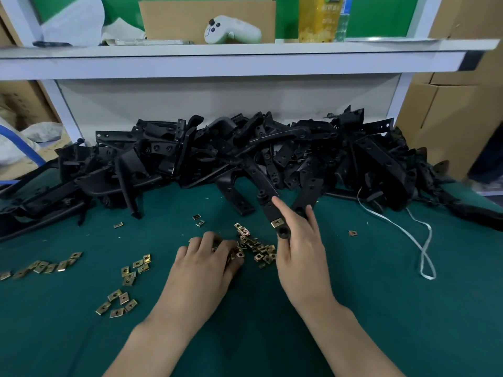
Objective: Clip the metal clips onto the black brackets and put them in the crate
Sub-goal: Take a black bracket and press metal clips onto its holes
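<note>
A big heap of black brackets (pixel 245 156) lies across the back of the green table. My right hand (pixel 302 251) holds one black bracket (pixel 270 210) by its near end, with a brass clip (pixel 277 222) fitted on it; the index finger lies straight along the bracket. My left hand (pixel 209 257) rests with curled fingers on the small pile of brass metal clips (pixel 255 246) in the middle of the table. Whether it pinches a clip is hidden under the fingers. More clips (pixel 128 276) lie scattered to the left. No crate is in view.
A white strap (pixel 419 240) loops over the table at the right. A low white shelf (pixel 231 58) overhangs the heap, carrying a white controller (pixel 231 29), a yellow bottle (pixel 319 19) and cardboard. Cardboard boxes (pixel 446 110) stand at the right.
</note>
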Demonstrator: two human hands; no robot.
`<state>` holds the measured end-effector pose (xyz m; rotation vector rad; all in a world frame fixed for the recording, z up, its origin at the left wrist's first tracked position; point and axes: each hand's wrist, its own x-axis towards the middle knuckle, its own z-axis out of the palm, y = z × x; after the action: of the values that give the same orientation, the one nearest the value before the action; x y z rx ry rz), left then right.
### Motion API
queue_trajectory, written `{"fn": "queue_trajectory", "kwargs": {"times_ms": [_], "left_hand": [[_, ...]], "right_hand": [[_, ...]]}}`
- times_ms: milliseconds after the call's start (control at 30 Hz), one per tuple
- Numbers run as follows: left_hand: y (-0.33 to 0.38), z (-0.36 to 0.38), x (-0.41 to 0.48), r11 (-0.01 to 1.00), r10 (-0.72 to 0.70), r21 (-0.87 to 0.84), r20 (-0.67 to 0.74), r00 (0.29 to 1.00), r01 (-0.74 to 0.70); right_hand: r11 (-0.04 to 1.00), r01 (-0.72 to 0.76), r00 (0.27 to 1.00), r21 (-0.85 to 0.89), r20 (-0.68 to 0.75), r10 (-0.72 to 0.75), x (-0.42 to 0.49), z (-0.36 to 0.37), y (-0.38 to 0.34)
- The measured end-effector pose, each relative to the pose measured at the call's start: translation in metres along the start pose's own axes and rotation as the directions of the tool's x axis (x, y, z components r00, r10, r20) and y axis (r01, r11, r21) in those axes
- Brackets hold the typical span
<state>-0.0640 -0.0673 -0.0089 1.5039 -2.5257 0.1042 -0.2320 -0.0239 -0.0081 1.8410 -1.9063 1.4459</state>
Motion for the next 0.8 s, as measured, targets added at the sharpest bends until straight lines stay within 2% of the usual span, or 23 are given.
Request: {"fn": "queue_trajectory", "kwargs": {"times_ms": [233, 433, 567, 600, 633, 667, 700, 733, 767, 800], "left_hand": [[-0.002, 0.0, 0.003, 0.991, -0.01, -0.135, -0.228, 0.974, -0.021], [0.0, -0.004, 0.002, 0.955, 0.054, -0.256, -0.349, 0.936, -0.151], [0.003, -0.012, 0.001, 0.869, -0.065, -0.469, -0.423, 0.904, -0.157], [0.005, -0.015, 0.0, 0.79, -0.149, -0.597, -0.41, 0.9, -0.142], [0.006, -0.016, 0.001, 0.636, -0.263, -0.763, -0.353, 0.898, -0.114], [0.006, -0.019, 0.003, 0.374, -0.366, -0.924, -0.232, 0.901, -0.086], [0.007, -0.023, 0.006, 0.038, -0.402, -0.997, -0.076, 0.912, -0.066], [0.006, -0.024, 0.008, -0.251, -0.38, -0.967, 0.052, 0.923, -0.049], [0.004, -0.024, 0.01, -0.421, -0.352, -0.906, 0.122, 0.928, -0.041], [0.002, -0.024, 0.01, -0.495, -0.343, -0.868, 0.16, 0.926, -0.033]], "right_hand": [[0.999, 0.026, 0.996, 0.029, 0.079, -0.028, -0.001, 0.002, 0.0], [1.0, -0.022, 0.996, 0.018, 0.086, 0.02, 0.0, 0.001, -0.002], [0.999, -0.03, 0.996, 0.035, 0.082, 0.027, 0.0, 0.0, -0.002], [0.999, -0.03, 0.996, 0.044, 0.08, 0.027, 0.0, 0.0, -0.002], [0.998, -0.03, 0.997, 0.051, 0.076, 0.026, 0.0, -0.001, -0.002], [0.998, -0.031, 0.997, 0.055, 0.071, 0.027, 0.0, -0.001, -0.002], [0.998, -0.032, 0.997, 0.056, 0.065, 0.029, 0.0, 0.0, -0.001], [0.998, -0.035, 0.998, 0.056, 0.057, 0.031, 0.001, 0.0, -0.001], [0.998, -0.035, 0.998, 0.056, 0.046, 0.032, 0.0, 0.0, -0.001], [0.998, -0.032, 0.999, 0.056, 0.034, 0.03, 0.0, 0.001, 0.0]]}}
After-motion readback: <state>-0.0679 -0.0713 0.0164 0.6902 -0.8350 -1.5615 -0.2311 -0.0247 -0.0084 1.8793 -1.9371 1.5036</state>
